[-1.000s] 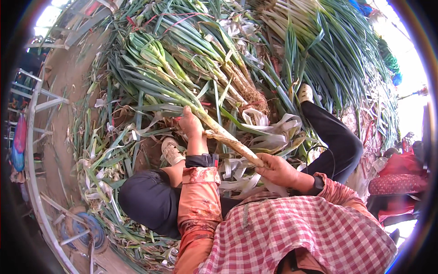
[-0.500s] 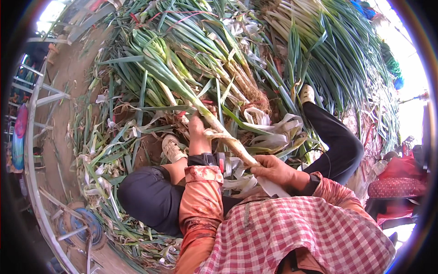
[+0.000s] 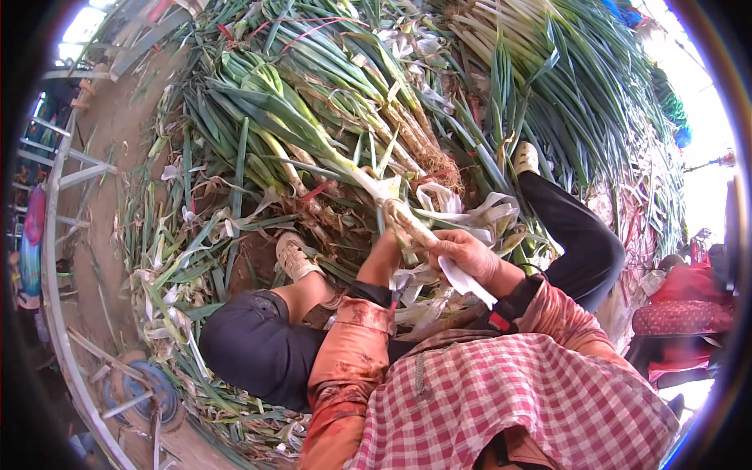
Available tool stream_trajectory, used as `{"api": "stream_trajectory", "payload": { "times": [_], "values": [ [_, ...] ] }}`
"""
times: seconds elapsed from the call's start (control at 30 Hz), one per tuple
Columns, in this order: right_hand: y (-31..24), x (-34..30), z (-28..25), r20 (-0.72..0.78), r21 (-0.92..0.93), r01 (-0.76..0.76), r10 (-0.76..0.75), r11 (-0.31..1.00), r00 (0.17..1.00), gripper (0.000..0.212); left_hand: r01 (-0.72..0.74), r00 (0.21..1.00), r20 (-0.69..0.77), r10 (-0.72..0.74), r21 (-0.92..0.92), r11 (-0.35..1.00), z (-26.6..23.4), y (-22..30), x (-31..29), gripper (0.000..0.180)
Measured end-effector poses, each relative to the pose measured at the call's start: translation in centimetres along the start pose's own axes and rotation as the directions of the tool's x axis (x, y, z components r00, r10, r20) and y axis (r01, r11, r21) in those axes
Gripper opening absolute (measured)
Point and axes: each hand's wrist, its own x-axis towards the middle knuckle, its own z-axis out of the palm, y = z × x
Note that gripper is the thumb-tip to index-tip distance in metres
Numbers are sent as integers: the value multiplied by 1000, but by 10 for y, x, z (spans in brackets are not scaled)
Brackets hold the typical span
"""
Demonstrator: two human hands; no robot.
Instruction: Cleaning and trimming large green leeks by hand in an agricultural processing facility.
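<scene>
Evidently the right hand [image 3: 470, 254] clasps a part-peeled leek [image 3: 345, 163]; the left hand's [image 3: 381, 257] grip is unclear. Beyond, rooted leeks [image 3: 415, 139] look untrimmed.

You are looking down at a scene where no lettering, label, number or sign is showing clearly enough to be read.

And the right hand [image 3: 471, 254] grips the white end of a leek [image 3: 363, 178], a pale strip [image 3: 468, 283] trailing toward four o'clock; left hand [image 3: 385, 249] tucked in close, fingers hidden; leaves fan out to ten, rooty stalks [image 3: 411, 135] at twelve, a great leek heap [image 3: 587, 102] at two, blue wheel [image 3: 163, 384] at eight
</scene>
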Motion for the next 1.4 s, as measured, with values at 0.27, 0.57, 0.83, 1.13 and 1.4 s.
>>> {"api": "stream_trajectory", "payload": {
  "times": [0.27, 0.57, 0.83, 1.13, 1.4],
  "values": [
    [-29, 16, 4, -5, -550, 123, -150, 826, 989, 29, 24, 999, -48, 17, 735, 678, -25, -48, -3, 27],
    [-35, -44, 20, 131, -637, 192, -140, 747, 981, 33, -509, 718, -604, 345, -118, 852, -34, 125, -31, 77],
    [-11, -32, 17, 191, -823, 208, -88, 529, 978, 43, -742, 665, -355, 657, -216, 634, -18, 220, -60, 20],
    [-86, 56, 94, 709, -630, 769, -485, -111, 512, 67, -632, 764, -78, 641, -293, 717, 28, 267, -119, 21],
    [-51, 72, 78, 605, -776, 610, -86, 157, 792, 24, -568, 725, 28, 688, -541, 620, -11, 295, -161, 22]
  ]
}}
